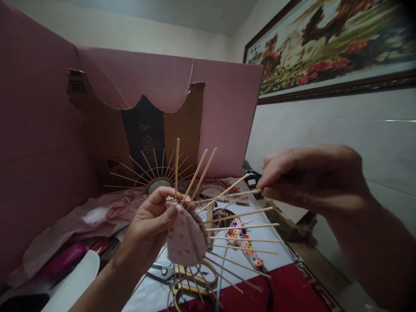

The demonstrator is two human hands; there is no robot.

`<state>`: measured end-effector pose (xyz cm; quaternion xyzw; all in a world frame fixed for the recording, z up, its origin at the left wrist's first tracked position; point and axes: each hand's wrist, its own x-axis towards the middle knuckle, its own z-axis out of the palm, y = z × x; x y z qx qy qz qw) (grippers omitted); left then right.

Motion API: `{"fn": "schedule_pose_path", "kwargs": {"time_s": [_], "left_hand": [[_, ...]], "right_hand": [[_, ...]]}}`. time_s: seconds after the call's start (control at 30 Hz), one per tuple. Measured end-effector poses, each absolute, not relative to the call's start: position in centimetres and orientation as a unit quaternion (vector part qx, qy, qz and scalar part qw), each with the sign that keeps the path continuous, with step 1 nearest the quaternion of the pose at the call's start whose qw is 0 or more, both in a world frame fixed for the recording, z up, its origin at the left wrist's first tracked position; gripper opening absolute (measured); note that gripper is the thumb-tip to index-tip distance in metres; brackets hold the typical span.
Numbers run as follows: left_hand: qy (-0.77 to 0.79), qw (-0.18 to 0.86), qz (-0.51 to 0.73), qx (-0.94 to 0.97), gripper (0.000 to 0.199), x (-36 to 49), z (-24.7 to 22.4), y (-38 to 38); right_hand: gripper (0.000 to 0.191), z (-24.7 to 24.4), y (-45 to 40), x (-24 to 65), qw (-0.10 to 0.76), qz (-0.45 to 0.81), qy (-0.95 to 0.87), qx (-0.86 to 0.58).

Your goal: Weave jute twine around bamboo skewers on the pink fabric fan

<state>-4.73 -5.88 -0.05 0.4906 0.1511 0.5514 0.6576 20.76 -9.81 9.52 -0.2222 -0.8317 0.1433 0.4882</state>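
Note:
My left hand (152, 221) pinches the upper edge of a round piece covered in white cloth with pink dots (186, 242). Thin wooden sticks (240, 215) fan out from its rim, upward, to the right and downward. Out to the right, my right hand (308, 177) is closed, thumb against fingers, on the end of a thin twisted cord (234, 195). That cord stretches from the rim near my left fingers and passes across the sticks. The back of the round piece is hidden from view.
Below the piece lie scissors with gold handles (193, 281). A flower-patterned tool (243, 242) rests on the white sheet. Behind stands another ring of sticks (156, 173) before a torn cardboard panel (182, 121). Dotted cloth (107, 210) is heaped at left, near a white curved object (76, 277).

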Motion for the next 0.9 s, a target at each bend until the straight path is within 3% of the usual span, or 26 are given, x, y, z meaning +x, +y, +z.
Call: {"fn": "schedule_pose_path", "kwargs": {"time_s": [0.3, 0.67, 0.9], "left_hand": [[0.152, 0.659, 0.552, 0.488, 0.012, -4.6, -0.5, -6.0], [0.157, 0.654, 0.567, 0.476, 0.014, -4.9, 0.2, -5.8], [0.154, 0.653, 0.559, 0.487, 0.012, -4.9, -0.1, -5.8]], "right_hand": [[0.008, 10.0, -7.1, 21.2, 0.521, 0.223, -0.781, -0.261], [0.023, 2.9, -3.7, 22.3, 0.35, 0.439, -0.76, -0.328], [0.022, -1.1, -3.2, 19.4, 0.273, 0.533, -0.743, -0.299]]}}
